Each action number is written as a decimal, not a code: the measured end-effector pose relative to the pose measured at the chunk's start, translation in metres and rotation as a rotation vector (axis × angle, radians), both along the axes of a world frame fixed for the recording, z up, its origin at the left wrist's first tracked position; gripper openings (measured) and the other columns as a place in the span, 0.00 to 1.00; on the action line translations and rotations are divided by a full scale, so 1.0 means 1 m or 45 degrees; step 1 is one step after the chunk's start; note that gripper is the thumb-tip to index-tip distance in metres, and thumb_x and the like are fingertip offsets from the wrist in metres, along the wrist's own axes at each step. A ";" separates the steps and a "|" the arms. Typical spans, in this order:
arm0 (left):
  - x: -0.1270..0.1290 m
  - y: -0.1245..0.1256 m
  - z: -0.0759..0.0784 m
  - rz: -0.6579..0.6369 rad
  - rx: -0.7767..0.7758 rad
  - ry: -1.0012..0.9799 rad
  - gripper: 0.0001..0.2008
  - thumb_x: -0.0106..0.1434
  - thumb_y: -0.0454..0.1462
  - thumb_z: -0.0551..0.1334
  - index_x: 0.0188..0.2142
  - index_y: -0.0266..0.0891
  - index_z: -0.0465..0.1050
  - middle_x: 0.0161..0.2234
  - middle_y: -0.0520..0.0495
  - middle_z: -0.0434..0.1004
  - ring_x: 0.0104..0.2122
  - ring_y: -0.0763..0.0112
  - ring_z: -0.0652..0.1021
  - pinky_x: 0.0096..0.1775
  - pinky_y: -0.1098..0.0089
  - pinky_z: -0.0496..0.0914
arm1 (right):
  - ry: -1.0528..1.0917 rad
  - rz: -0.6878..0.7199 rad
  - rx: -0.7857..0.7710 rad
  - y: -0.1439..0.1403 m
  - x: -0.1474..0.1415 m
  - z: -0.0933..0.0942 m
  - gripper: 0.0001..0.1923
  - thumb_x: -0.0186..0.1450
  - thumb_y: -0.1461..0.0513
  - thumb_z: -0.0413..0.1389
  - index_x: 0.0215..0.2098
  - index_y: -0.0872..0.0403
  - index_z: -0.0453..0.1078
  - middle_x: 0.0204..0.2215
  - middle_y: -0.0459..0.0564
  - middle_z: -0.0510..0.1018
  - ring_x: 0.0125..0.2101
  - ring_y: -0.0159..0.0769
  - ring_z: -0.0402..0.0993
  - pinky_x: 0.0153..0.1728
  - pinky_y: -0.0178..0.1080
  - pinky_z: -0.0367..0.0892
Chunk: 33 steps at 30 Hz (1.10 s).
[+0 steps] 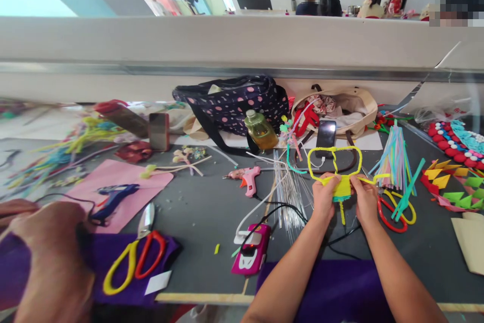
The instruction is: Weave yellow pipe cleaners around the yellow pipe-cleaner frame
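From far off, I see the left hand (325, 193) and right hand (365, 196) pinching the yellow shape (342, 187) over the table (196, 207). I'd pinch softly, so its thin loops (335, 162) don't bend.

One camera, worn on the person's head, gives the only view. It looks forward and steeply down across the worktop (204, 212) from above its near edge, which runs along the bottom of the frame. The forearms (295, 267) enter from the bottom, and the left hand (324, 194) and right hand (365, 197) appear right of centre, fairly near the lens. A co-worker's arm (56, 257), large and blurred, cuts in at far left. Higher up, a partition (227, 43) spans the full width; over it the view reaches distant people (308, 7).
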<state>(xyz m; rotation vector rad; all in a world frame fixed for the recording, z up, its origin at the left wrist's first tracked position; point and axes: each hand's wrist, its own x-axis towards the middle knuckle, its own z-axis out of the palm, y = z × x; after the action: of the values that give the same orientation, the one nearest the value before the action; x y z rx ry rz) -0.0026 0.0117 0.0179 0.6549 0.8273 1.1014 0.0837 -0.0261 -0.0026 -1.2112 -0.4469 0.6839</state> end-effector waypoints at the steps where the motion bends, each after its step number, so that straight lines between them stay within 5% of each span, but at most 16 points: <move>1: 0.000 0.000 0.000 -0.002 0.008 0.000 0.10 0.46 0.38 0.70 0.23 0.36 0.70 0.19 0.54 0.69 0.19 0.75 0.70 0.23 0.74 0.64 | 0.000 0.004 0.008 0.000 0.001 0.000 0.14 0.53 0.53 0.65 0.28 0.55 0.72 0.20 0.43 0.72 0.20 0.29 0.63 0.20 0.33 0.59; 13: 0.001 -0.002 0.003 0.033 0.059 0.024 0.11 0.44 0.38 0.70 0.21 0.36 0.69 0.19 0.55 0.67 0.19 0.77 0.68 0.24 0.75 0.64 | -0.109 0.038 0.010 -0.002 0.005 0.003 0.13 0.53 0.55 0.65 0.27 0.55 0.71 0.21 0.43 0.71 0.21 0.28 0.64 0.21 0.32 0.59; 20: 0.001 0.001 0.002 0.062 -0.070 -0.118 0.12 0.47 0.42 0.69 0.24 0.35 0.72 0.21 0.52 0.71 0.20 0.75 0.72 0.26 0.74 0.66 | -0.101 -0.009 0.009 -0.003 0.005 0.003 0.12 0.53 0.55 0.65 0.26 0.55 0.70 0.18 0.40 0.69 0.19 0.27 0.62 0.21 0.32 0.57; 26: 0.000 -0.001 0.002 -0.142 0.012 -0.065 0.14 0.45 0.41 0.72 0.26 0.36 0.71 0.21 0.53 0.71 0.20 0.75 0.72 0.26 0.73 0.66 | -0.100 -0.054 0.015 -0.002 0.005 0.003 0.13 0.53 0.56 0.65 0.25 0.55 0.70 0.17 0.40 0.67 0.19 0.27 0.61 0.22 0.32 0.58; 33: 0.003 -0.004 -0.003 -0.039 0.067 0.060 0.13 0.45 0.40 0.71 0.24 0.35 0.70 0.21 0.53 0.69 0.20 0.76 0.69 0.25 0.74 0.64 | -0.267 -0.033 0.018 -0.005 0.004 -0.002 0.12 0.56 0.54 0.62 0.27 0.55 0.70 0.20 0.42 0.69 0.22 0.28 0.63 0.24 0.32 0.60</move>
<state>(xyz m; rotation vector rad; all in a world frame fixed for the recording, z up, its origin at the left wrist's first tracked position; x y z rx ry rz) 0.0002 0.0082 0.0151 0.7378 0.8282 1.0868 0.0879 -0.0308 -0.0042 -1.2785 -0.6082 0.5329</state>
